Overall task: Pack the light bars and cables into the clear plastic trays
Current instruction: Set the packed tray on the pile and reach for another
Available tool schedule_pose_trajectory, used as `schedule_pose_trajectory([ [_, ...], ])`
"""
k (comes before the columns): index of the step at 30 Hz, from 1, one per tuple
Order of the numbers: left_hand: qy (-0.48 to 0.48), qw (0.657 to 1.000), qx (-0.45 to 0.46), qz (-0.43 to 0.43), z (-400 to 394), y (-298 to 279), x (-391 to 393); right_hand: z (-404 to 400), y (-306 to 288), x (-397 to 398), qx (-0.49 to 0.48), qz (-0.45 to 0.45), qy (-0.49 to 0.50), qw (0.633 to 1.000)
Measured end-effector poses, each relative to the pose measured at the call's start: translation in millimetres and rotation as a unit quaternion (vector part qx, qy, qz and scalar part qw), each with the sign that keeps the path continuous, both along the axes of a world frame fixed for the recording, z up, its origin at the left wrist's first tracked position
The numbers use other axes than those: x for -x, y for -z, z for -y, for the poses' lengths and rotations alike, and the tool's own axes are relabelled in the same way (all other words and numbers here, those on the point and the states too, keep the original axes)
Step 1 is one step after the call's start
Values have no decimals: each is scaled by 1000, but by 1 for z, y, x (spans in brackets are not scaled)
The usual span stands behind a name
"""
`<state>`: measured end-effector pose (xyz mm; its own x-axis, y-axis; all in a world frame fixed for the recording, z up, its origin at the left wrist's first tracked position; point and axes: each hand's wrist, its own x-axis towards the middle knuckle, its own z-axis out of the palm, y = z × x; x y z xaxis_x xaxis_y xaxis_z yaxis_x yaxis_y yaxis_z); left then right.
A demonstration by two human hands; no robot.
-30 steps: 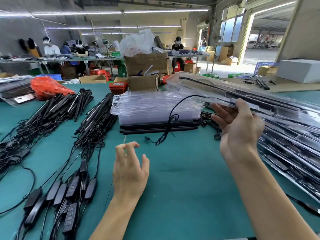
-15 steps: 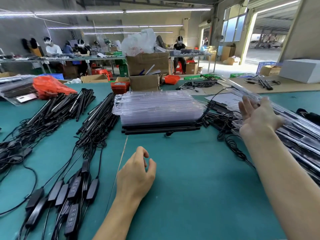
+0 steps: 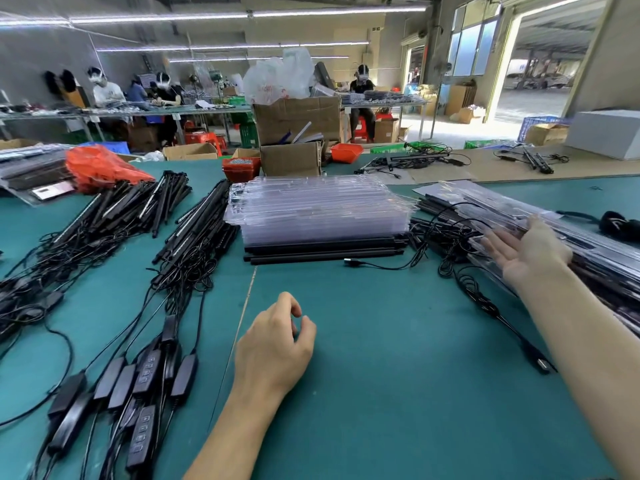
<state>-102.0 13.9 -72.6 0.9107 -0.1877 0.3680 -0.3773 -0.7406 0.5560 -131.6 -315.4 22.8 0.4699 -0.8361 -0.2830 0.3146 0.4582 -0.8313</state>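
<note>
Green-topped packing table (image 3: 398,358) in a workshop, with other workers at benches behind.

A second ago the right hand (image 3: 530,252) held a filled clear tray up in the air; now that tray lies on the pile of packed trays (image 3: 568,230) at the right, and the hand rests flat against it, fingers straight and spread, gripping nothing. The left hand (image 3: 277,344) has dropped lower over the bare cloth, fingers loosely curled, holding nothing. Ahead sits the stack of empty clear plastic trays (image 3: 318,213), glossy and ribbed, on top of several matte black light bars (image 3: 322,252). More black bars with tangled cables (image 3: 104,216) lie heaped at the left, their slim controller boxes (image 3: 138,382) nearest the viewer. A loose cable (image 3: 485,303) snakes across the cloth beside the right forearm. Cardboard boxes (image 3: 294,140) stand at the far edge.
</note>
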Motion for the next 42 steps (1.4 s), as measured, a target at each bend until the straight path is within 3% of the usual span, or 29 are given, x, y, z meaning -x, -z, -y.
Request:
schedule_pose_trajectory([
  [8, -10, 1000, -16, 17, 1, 3, -2, 19, 13, 3, 17, -112, -75, 991],
  [16, -1, 1000, -16, 15, 2, 4, -4, 32, 18, -4, -72, 27, -93, 993],
  [23, 0, 1000, -23, 18, 2, 4, -5, 35, 20, -2, -16, 18, -144, 989],
  [28, 1, 999, -35, 20, 2, 4, -6, 9, 26, -12, 103, -104, -175, 974],
  [31, 0, 998, -53, 22, 2, 4, -6, -25, 45, -27, 275, -182, -180, 927],
  [35, 3, 998, -63, 23, 2, 5, -6, -67, 75, -49, 513, -216, -255, 790],
  [39, 7, 998, -64, 20, 2, 5, -6, -78, 92, -65, 622, -333, -311, 637],
  [42, 8, 997, -69, 20, 2, 5, -6, -74, 98, -69, 643, -389, -303, 586],
])
